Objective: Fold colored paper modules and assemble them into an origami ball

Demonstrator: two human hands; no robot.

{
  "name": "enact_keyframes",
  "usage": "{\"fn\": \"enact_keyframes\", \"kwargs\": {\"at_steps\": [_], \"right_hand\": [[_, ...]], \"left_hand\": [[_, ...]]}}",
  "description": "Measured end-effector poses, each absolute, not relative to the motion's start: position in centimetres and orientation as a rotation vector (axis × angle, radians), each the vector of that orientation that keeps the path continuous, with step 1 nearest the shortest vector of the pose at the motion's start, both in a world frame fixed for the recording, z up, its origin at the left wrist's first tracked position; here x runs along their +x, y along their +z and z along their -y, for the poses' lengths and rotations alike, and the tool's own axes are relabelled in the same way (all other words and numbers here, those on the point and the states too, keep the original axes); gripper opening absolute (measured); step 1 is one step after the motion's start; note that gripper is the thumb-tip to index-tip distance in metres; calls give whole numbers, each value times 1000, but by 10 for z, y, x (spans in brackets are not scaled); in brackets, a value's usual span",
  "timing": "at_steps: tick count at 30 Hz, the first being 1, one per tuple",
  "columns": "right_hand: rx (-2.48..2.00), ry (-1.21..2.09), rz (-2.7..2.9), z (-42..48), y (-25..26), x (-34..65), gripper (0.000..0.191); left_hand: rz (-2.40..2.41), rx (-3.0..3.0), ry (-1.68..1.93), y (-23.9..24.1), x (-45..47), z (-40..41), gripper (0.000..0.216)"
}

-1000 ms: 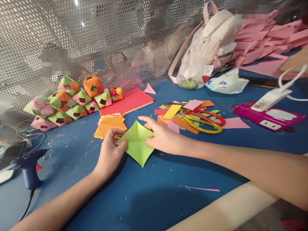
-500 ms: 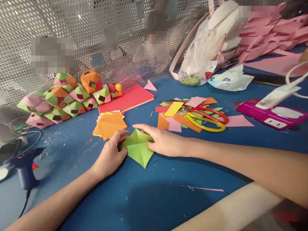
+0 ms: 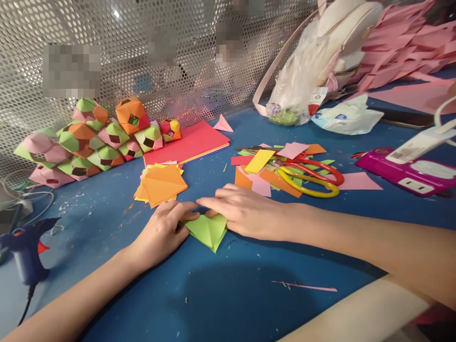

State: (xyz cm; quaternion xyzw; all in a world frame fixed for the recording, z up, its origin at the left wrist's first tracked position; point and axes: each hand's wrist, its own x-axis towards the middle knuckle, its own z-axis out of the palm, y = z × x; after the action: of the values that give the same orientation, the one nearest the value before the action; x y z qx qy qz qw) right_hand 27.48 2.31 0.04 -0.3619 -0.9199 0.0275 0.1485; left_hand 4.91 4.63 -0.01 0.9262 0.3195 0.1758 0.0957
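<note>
A sheet of green origami paper (image 3: 208, 231), folded over into a triangle with its point toward me, lies on the blue table between my hands. My left hand (image 3: 167, 228) is closed on its left corner, thumb beneath the curled fingers. On the right side, my right hand (image 3: 245, 211) grips the upper right edge, its index finger reaching left along the fold. The fingertips of both hands nearly meet at the top of the paper. Just beyond my left hand is a stack of orange and yellow paper squares (image 3: 164, 184).
Yellow- and red-handled scissors (image 3: 313, 189) lie on paper scraps (image 3: 261, 161). Folded paper balls (image 3: 78, 138) are piled at the left by red sheets (image 3: 188, 142). A glue gun (image 3: 30, 251) stands left; a purple power strip (image 3: 409, 173) and white backpack (image 3: 347, 33) are right.
The green paper has gone from an opened, creased square to a folded triangle. My right hand has moved over its top edge, and my left fingers have come in closer.
</note>
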Motion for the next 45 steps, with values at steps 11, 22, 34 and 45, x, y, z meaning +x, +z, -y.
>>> {"fn": "enact_keyframes", "kwargs": {"at_steps": [11,22,34,45], "right_hand": [[-1272,-75,2759,-12,26,282,28],[-1277,526,2159,-16,2,262,40],[-1173,1018,1637,-31,-17,262,74],[-1248,916,1830,-23,-11,258,63]], "left_hand": [[-913,2904,518,9,40,-47,32],[-1251,2173,706,6,64,-32,15],[-1138,1423,1073,1,71,-30,27],[-1258,1650,973,-1,64,-37,10]]}}
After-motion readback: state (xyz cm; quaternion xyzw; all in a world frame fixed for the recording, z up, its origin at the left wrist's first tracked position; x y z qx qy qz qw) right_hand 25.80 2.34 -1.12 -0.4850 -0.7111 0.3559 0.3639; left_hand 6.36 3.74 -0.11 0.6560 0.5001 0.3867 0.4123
